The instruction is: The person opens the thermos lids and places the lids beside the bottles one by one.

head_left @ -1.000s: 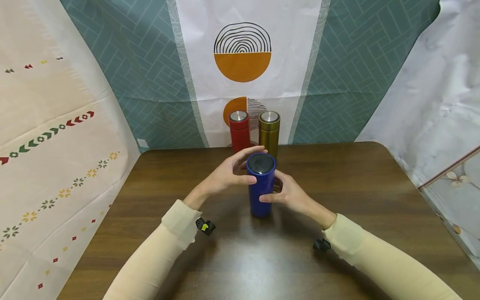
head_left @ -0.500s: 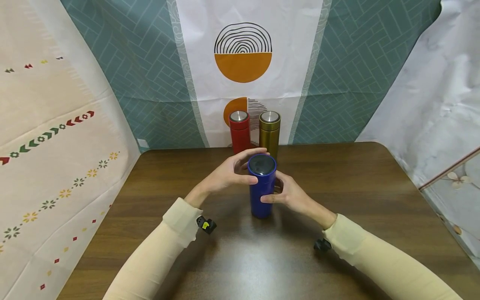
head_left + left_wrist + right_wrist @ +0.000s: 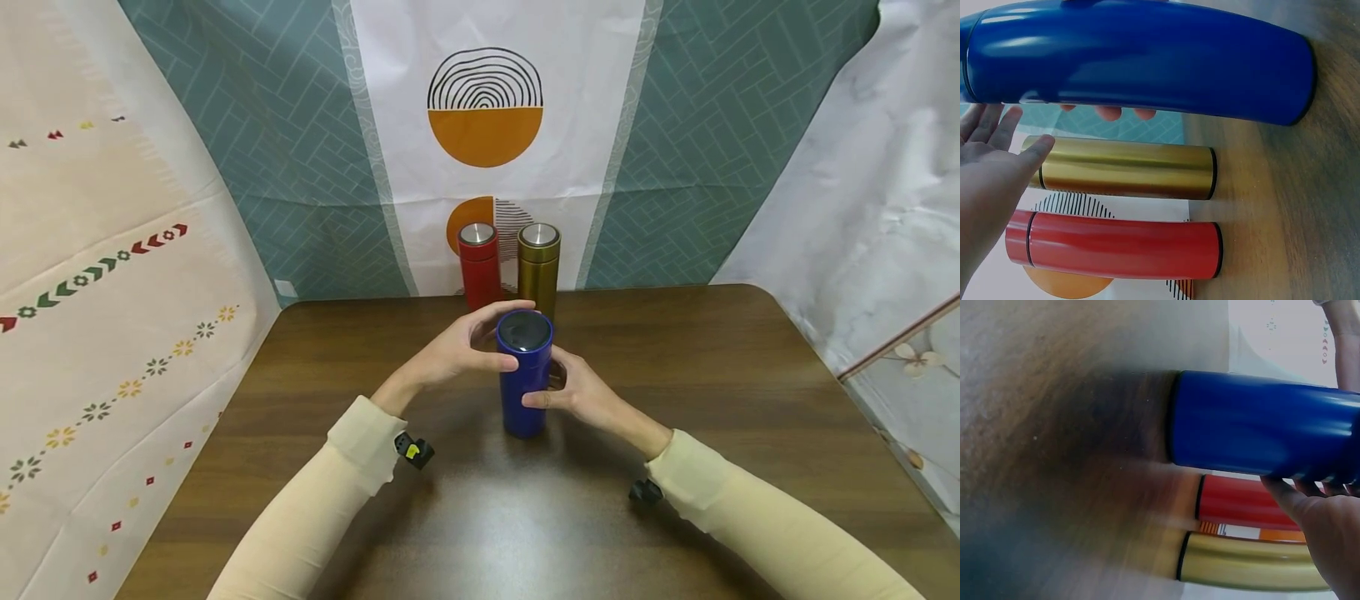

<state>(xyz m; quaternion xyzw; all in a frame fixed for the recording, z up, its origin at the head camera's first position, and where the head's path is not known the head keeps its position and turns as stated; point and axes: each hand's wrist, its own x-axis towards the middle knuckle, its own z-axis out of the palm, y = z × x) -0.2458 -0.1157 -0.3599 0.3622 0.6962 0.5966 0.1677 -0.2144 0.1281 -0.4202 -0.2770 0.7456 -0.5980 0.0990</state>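
Observation:
A blue thermos bottle (image 3: 521, 387) with a dark top stands upright near the middle of the table, between both hands. My left hand (image 3: 461, 346) holds it around the lid, thumb on the near side and fingers reaching behind. Lower down, on the right side of the body, my right hand (image 3: 585, 390) grips the bottle, its thumb across the front. In the left wrist view the blue bottle (image 3: 1147, 62) shows a thin dark seam below its lid, and several right fingertips (image 3: 1109, 113) peek out from behind it. The right wrist view shows its dark base edge.
Behind the hands, a red thermos (image 3: 480, 275) and a gold thermos (image 3: 537, 271) stand side by side toward the back of the brown wooden table (image 3: 675, 350). A patterned cloth (image 3: 390, 125) hangs beyond the far edge. Light printed cloths flank both sides.

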